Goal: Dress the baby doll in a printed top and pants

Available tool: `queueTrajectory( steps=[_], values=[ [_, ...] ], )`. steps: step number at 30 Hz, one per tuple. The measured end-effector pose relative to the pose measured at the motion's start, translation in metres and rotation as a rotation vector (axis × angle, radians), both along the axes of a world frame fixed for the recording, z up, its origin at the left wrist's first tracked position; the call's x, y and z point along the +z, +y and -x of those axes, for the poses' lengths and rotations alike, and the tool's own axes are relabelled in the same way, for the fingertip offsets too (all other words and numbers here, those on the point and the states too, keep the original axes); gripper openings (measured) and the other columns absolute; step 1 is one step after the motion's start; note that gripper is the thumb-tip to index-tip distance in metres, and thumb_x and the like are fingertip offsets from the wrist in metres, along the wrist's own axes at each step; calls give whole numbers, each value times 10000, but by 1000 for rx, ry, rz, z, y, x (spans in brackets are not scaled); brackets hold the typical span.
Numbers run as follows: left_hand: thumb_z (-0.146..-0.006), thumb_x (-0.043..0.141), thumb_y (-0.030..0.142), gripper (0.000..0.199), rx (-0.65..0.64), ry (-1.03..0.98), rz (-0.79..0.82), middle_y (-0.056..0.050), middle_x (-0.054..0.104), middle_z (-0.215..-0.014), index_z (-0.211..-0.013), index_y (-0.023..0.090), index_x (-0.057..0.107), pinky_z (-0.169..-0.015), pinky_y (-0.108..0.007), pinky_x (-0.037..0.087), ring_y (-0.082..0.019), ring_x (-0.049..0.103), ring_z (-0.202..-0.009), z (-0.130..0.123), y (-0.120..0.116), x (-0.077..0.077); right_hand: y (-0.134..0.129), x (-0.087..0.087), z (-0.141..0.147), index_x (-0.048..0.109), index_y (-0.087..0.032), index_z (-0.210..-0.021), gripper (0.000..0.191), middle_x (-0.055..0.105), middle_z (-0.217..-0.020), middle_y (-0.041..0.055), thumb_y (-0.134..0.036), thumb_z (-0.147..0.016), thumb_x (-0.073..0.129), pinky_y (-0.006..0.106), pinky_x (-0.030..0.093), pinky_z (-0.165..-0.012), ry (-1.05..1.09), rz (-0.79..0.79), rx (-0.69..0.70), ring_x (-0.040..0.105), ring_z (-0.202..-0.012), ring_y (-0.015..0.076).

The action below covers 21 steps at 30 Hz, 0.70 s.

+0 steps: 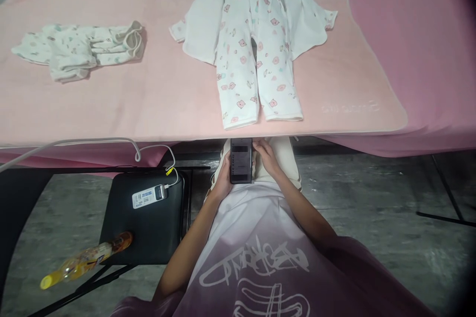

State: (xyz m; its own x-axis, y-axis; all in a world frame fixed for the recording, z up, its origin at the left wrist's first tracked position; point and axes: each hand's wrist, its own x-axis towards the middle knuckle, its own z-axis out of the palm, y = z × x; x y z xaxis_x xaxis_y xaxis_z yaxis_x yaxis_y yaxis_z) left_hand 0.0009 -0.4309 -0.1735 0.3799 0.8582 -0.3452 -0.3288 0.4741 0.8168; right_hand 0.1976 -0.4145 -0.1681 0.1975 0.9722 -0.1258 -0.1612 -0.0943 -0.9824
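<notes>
Your left hand grips the phone on your side of the table; your right hand is at its right edge, its hold too hidden to tell. Phone use seems the step in hand, so handling the trousers over the white top would call for freeing a hand. A bunched garment lies left, above the stool bearing a cabled device and bottle.

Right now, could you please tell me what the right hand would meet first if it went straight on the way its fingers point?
Most likely the phone in the left hand. Depth is unclear, so the right hand may already touch its edge.
</notes>
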Motion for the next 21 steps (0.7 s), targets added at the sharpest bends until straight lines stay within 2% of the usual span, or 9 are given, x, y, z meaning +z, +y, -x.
queueTrajectory(
  steps=[4, 7, 10, 14, 17, 21],
  values=[
    [-1051, 627, 722, 634, 54, 61, -14, -57, 658, -1615, -1579, 371, 630, -1292, -515, 512, -313, 617, -1534, 2, 3, -4, -3, -2, 0, 690, -260, -1163, 473, 754, -1058, 46, -670, -931, 730, 390, 545, -1021, 4, 9, 60, 708, -1087, 257],
    [-1046, 670, 676, 607, 103, 156, -29, -70, 643, -1634, -1554, 345, 652, -1300, -491, 493, -297, 613, -1532, 6, 7, -9, -1, -4, 1, 665, -263, -1198, 532, 744, -1061, 44, -684, -899, 790, 379, 561, -971, -48, 6, 81, 710, -1028, 238],
    [-1068, 652, 643, 554, 141, 239, -92, -72, 661, -1617, -1524, 329, 680, -1331, -481, 446, -289, 596, -1543, 8, 11, -10, 3, -7, 3, 649, -262, -1182, 534, 738, -1082, 46, -670, -888, 828, 386, 558, -952, -127, -19, 100, 691, -984, 227],
    [-1060, 671, 634, 515, 196, 349, -182, -64, 689, -1583, -1450, 306, 744, -1370, -467, 381, -300, 576, -1552, 7, 16, -2, 8, -14, 6, 630, -257, -1100, 534, 712, -986, 29, -655, -845, 878, 408, 552, -945, -201, -18, 90, 665, -942, 232],
    [-1020, 722, 652, 553, 210, 378, -210, -82, 709, -1554, -1425, 276, 759, -1362, -488, 391, -323, 597, -1524, 6, 21, 1, 10, -17, 8, 601, -255, -1033, 542, 695, -949, 29, -657, -816, 893, 412, 555, -895, -219, 5, 62, 658, -906, 236],
    [-982, 785, 620, 596, 210, 309, -177, -106, 747, -1481, -1464, 277, 714, -1327, -506, 438, -313, 663, -1447, 8, 31, -4, 8, -15, 9, 588, -261, -996, 502, 685, -922, 34, -667, -860, 849, 411, 551, -852, -226, 32, 54, 651, -879, 240]
  ],
)
